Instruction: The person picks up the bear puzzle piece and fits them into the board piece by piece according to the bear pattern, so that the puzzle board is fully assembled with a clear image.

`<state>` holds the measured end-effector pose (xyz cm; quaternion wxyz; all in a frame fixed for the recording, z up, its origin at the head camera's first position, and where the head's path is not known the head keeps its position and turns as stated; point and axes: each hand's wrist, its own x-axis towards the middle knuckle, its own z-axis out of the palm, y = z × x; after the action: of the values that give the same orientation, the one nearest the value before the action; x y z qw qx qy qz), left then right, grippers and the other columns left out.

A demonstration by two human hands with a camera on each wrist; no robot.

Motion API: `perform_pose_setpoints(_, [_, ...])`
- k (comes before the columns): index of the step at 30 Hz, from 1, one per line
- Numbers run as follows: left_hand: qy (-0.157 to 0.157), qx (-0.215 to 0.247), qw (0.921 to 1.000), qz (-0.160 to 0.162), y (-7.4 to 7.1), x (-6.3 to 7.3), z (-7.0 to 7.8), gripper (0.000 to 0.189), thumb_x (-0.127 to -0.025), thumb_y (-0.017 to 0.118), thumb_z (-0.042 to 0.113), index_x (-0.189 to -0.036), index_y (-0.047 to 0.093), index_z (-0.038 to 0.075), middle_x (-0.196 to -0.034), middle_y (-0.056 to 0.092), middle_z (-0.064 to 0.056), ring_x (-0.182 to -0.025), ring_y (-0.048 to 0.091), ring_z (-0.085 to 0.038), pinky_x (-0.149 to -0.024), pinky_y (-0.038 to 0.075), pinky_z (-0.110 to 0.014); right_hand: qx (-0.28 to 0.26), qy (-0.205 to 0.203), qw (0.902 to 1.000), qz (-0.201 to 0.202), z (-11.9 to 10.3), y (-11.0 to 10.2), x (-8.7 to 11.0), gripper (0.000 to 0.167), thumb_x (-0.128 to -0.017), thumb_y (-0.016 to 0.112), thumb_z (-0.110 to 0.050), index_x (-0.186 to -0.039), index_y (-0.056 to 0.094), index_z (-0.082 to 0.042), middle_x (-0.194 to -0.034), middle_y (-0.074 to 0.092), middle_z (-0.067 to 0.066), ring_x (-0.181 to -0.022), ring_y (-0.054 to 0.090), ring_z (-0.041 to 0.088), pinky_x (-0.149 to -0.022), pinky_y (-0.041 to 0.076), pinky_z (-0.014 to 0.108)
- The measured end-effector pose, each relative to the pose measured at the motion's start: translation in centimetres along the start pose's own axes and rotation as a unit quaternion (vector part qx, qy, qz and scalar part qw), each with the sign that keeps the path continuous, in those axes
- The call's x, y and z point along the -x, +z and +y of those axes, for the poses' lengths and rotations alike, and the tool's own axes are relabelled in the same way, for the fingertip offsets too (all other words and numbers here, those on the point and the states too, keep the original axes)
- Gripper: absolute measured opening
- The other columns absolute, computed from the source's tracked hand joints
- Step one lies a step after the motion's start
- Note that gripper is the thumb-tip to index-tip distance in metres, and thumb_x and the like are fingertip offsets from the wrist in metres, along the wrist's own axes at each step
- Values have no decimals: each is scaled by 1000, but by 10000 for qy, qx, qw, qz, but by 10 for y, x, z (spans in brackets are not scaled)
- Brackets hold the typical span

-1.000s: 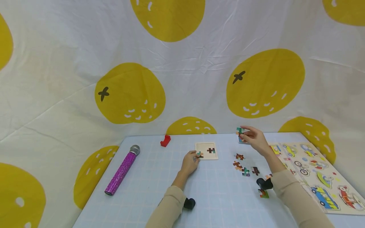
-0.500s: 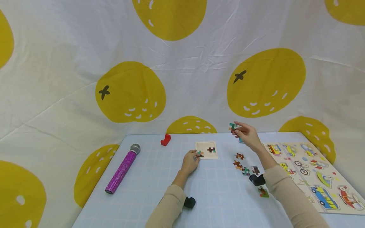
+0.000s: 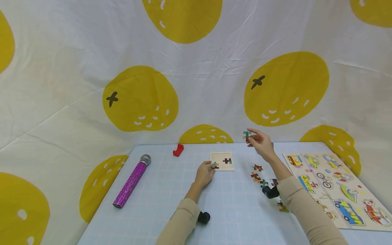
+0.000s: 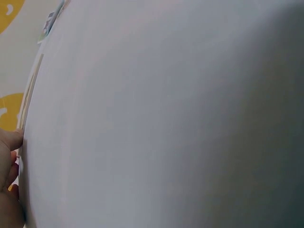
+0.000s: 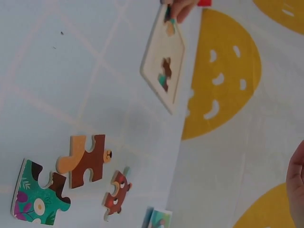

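Observation:
My right hand (image 3: pixel 262 145) is raised at the back right of the table, pinching a jigsaw piece (image 3: pixel 246 134) coloured teal and brown between thumb and fingers. Low in the picture, the left hand (image 3: pixel 204 173) grips the near left corner of a small square wooden puzzle tray (image 3: pixel 219 157). Inside that tray lie a brown piece (image 3: pixel 227 161) at the right and another piece (image 3: pixel 215 165) by the left fingertips. The left wrist view shows the thumb (image 4: pixel 12 139) on the tray's edge. At the right wrist view's edge only part of the right hand (image 5: pixel 296 185) shows; its piece is out of view.
Several loose jigsaw pieces (image 5: pixel 88 161) lie on the table right of the tray. A large picture board (image 3: pixel 332 200) with vehicles covers the right side. A purple glitter microphone (image 3: pixel 131 182) lies left, a red object (image 3: pixel 178 150) at the back edge. A patterned cloth hangs behind.
My right hand has moved left and slightly up with the jigsaw piece, away from a small card at the table's back. The left hand stays at the tray's corner.

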<state>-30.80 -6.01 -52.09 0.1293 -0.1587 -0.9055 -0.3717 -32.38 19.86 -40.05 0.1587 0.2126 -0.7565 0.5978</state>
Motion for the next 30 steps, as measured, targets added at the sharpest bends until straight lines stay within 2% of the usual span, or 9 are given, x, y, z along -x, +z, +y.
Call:
perform_pose_setpoints(4, [-22,-74,10000,14,1,-1,1,10,-85,67,5,-93,70,-1,-120,61,-17,-112,57,-33,-96,46,-42,22,55,9997,-244,-5,2,-1,42,-93,46,9,-135,43,7,-93,56,25,-74,62,4,-69,55,21])
perform_pose_setpoints(8, [-109,-74,9999,-6,0,-1,2,11,-85,68,5,-93,71,0,-121,60,-17,-114,56,-34,-96,46,-43,212,65,9984,-511,-23,7,0,44,-91,45,14,-135,43,8,-92,52,27,-75,63,25,-69,56,25])
perform_pose_setpoints(11, [-166,-47,9998,-41,-2,0,3,11,-85,67,5,-93,71,0,-122,60,-17,-115,56,-34,-97,45,-43,546,-6,9964,-655,-40,12,2,44,-89,45,15,-133,44,11,-91,50,31,-73,59,38,-66,55,22])
perform_pose_setpoints(15, [-196,-87,9997,-73,-2,0,3,11,-86,67,6,-94,71,0,-123,59,-16,-116,55,-33,-98,44,-42,903,-134,9936,-664,-50,16,3,44,-87,47,15,-131,45,13,-92,52,32,-71,57,27,-61,50,19])
perform_pose_setpoints(18, [-183,-89,9998,-66,-1,-1,3,11,-85,67,6,-94,71,0,-123,59,-16,-115,55,-33,-98,44,-42,916,-117,9943,-538,-52,16,3,43,-88,49,13,-131,46,13,-95,56,34,-74,56,18,-59,48,19])
perform_pose_setpoints(23, [-171,-79,9998,-43,0,-1,2,11,-85,67,6,-94,71,0,-122,60,-16,-115,56,-33,-98,45,-42,708,-22,9968,-360,-48,14,2,40,-90,51,10,-129,47,13,-100,59,35,-82,58,30,-60,45,15])
perform_pose_setpoints(25, [-169,-91,9998,-41,0,-2,1,11,-85,67,6,-94,71,0,-123,60,-15,-115,56,-32,-98,45,-41,630,-60,9975,-315,-43,13,0,39,-90,51,10,-129,47,14,-101,59,35,-82,58,28,-60,45,14])
perform_pose_setpoints(30, [-139,-53,9999,-49,0,-1,1,12,-85,67,6,-95,71,-1,-122,60,-16,-114,56,-33,-97,45,-42,263,8,9995,-196,-22,9,-4,38,-91,53,7,-129,49,11,-102,59,36,-73,56,4,-62,45,12])
